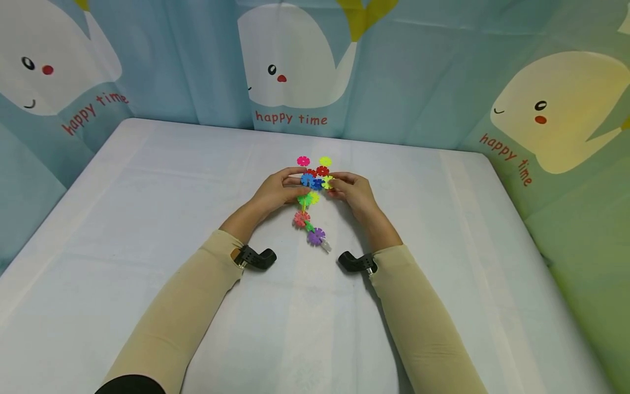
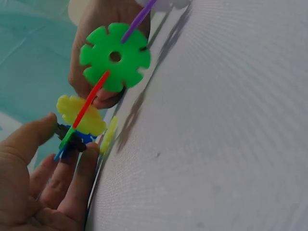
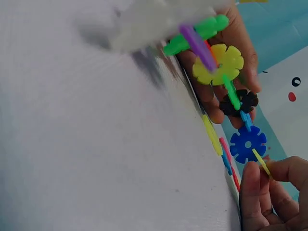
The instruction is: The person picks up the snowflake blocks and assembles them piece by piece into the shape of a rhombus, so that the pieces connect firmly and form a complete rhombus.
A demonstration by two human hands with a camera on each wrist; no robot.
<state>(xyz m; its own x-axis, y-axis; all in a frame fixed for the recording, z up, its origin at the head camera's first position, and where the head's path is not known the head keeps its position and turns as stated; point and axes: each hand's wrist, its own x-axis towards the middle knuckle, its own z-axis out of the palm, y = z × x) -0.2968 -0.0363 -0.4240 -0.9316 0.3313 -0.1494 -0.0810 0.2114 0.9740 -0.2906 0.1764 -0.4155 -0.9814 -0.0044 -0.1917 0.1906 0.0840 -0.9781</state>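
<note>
Plastic, many-coloured: one chain of notched, flower-shaped discs, slotted edge to edge, which my head view puts near the middle of the white-covered table [image 1: 197,328], between the two hands. Its members, as I count them from the end nearest the wearer: one pale grey-white disc [image 1: 326,247], blurred in my right wrist view; one purple disc [image 1: 316,236]; one green disc with a round centre hole [image 2: 99,55]; one red disc [image 2: 94,96], edge-on in my left wrist view; one yellow disc [image 3: 216,65]; a second, smaller-looking green disc [image 3: 231,91], edge-on; one black disc [image 3: 235,104]; one light blue disc [image 3: 245,121]; one dark blue disc [image 3: 240,144]; one thin yellow end disc [image 3: 262,164], meeting the dark blue one at its rim. Left hand [image 1: 273,190]: thumb and fingers pinch the black disc. Right hand [image 1: 358,198]: thumb and forefinger pinch the yellow end disc. Separate pieces, lying just beyond the chain: one pink disc [image 1: 303,161], one lime-yellow disc [image 1: 325,161], one bright red disc [image 1: 322,171], close together. Also listed: two beige sleeves [image 1: 167,306], a black camera mount [image 1: 258,258] at each wrist, and, behind the table, a light blue curtain [image 1: 197,60] printed with white whales [image 1: 305,49] and red "happy time" lettering [image 1: 291,119].
</note>
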